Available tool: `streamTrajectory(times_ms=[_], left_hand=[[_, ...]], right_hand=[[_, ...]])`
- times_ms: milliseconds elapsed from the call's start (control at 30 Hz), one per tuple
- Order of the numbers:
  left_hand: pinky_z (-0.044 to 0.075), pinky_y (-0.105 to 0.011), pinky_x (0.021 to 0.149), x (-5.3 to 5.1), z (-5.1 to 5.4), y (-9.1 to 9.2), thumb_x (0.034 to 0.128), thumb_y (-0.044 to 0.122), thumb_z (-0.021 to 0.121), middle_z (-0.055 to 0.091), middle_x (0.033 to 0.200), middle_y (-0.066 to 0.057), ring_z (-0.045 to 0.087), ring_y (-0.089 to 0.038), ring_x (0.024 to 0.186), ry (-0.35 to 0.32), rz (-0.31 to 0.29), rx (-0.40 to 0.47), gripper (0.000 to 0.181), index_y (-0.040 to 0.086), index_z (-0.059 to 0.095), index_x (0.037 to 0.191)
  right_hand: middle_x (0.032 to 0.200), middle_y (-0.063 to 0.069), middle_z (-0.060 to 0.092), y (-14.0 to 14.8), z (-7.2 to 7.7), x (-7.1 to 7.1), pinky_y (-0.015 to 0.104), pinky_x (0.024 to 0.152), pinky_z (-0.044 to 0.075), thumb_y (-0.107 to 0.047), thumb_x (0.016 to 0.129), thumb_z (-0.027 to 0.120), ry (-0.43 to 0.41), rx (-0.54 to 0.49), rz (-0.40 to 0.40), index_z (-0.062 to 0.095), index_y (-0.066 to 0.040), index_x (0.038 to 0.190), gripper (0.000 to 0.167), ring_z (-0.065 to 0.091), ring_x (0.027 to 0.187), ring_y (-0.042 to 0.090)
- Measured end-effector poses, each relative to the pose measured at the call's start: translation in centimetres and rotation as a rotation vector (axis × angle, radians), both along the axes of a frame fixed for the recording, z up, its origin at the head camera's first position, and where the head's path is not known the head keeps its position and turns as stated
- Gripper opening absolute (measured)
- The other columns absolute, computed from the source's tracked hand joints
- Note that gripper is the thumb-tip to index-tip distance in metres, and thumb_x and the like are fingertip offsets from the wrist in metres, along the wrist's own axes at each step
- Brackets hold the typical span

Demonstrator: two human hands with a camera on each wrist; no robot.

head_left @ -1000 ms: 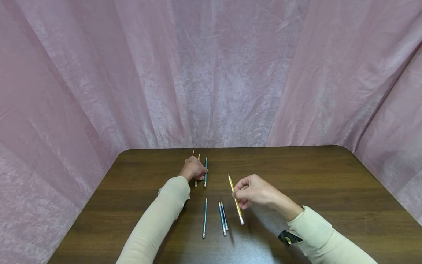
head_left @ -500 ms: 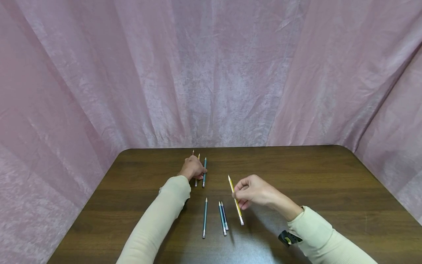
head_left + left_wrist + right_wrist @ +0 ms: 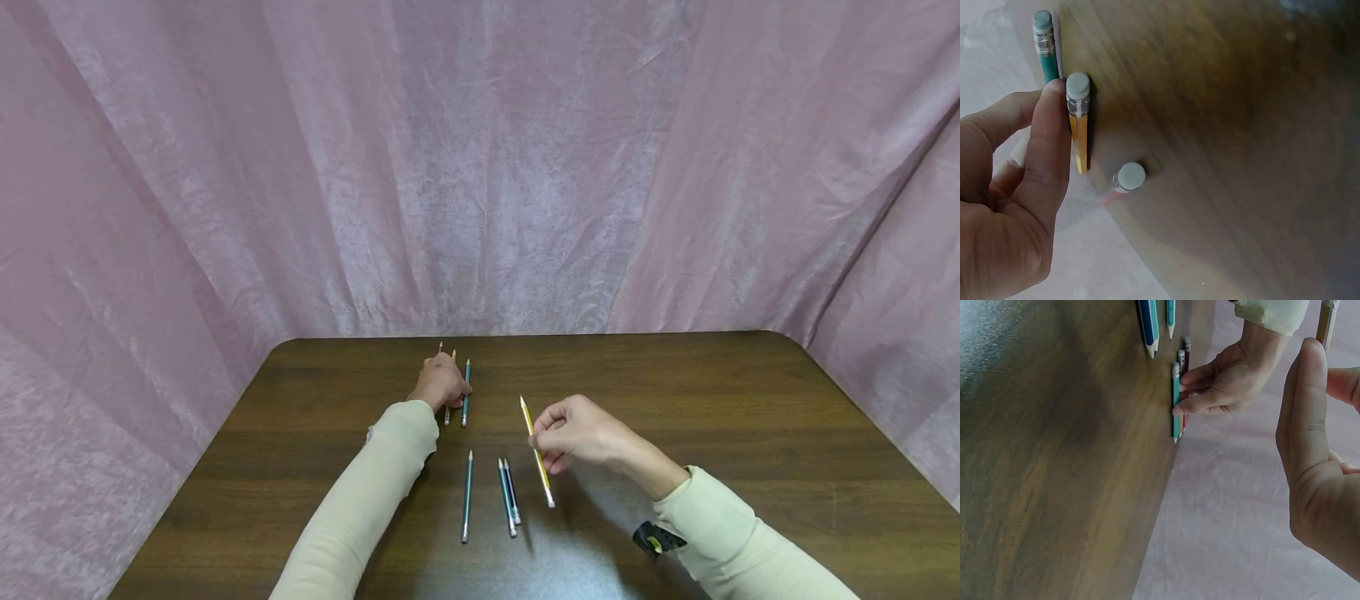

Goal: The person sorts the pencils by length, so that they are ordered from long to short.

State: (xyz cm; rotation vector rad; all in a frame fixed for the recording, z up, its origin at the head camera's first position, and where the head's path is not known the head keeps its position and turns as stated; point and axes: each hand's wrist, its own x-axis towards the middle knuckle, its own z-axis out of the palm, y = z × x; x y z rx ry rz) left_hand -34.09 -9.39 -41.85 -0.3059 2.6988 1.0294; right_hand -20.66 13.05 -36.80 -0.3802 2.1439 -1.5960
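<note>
At the far left of the table, my left hand pinches a teal-green pencil that points away from me. Beside it lie an orange-yellow pencil and a red pencil, both largely hidden by that hand in the head view. My right hand holds a yellow pencil between thumb and fingers above the table, tip up and away. Nearer to me lie another teal pencil and, to its right, a teal pencil close beside a dark blue pencil.
The brown wooden table has rounded far corners. Pink velvet curtains hang right behind its far edge and along the sides. A black device is strapped at the right wrist.
The teal-green pencil under my left hand has shifted slightly left, closer to the orange-yellow one. My right hand stays nearly still with the yellow pencil.
</note>
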Motion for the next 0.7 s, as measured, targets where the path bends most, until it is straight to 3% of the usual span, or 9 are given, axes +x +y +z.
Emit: streamTrajectory(times_ms=[233, 433, 700], left_hand=[[0.058, -0.025, 0.049, 0.4, 0.2, 0.2, 0.0845, 0.005, 0.080, 0.066, 0.062, -0.010, 0.064, -0.013, 0.047, 0.032, -0.003, -0.041, 0.017, -0.001, 0.070, 0.072], [0.059, -0.026, 0.050, 0.6, 0.5, 0.5, 0.0847, 0.004, 0.079, 0.064, 0.070, -0.013, 0.064, -0.014, 0.049, 0.055, -0.018, -0.033, 0.017, -0.002, 0.070, 0.072], [0.057, -0.024, 0.048, 0.6, 0.3, 0.4, 0.0849, 0.005, 0.080, 0.065, 0.066, -0.011, 0.062, -0.012, 0.047, 0.049, -0.010, -0.053, 0.018, -0.002, 0.069, 0.072]], right_hand=[[0.073, 0.005, 0.066, -0.4, 0.6, -0.5, 0.028, 0.059, 0.062, 0.001, 0.083, 0.061, 0.005, -0.001, -0.001, 0.064, 0.009, 0.094, 0.014, 0.064, 0.061, 0.013], [0.071, 0.005, 0.067, -0.5, 0.6, -1.3, 0.030, 0.060, 0.063, 0.003, 0.084, 0.060, 0.014, 0.006, -0.018, 0.064, 0.009, 0.092, 0.011, 0.064, 0.060, 0.013], [0.070, 0.006, 0.065, -0.8, 0.5, -2.4, 0.032, 0.062, 0.063, 0.002, 0.085, 0.062, 0.022, 0.019, -0.043, 0.065, 0.010, 0.093, 0.012, 0.064, 0.060, 0.013]])
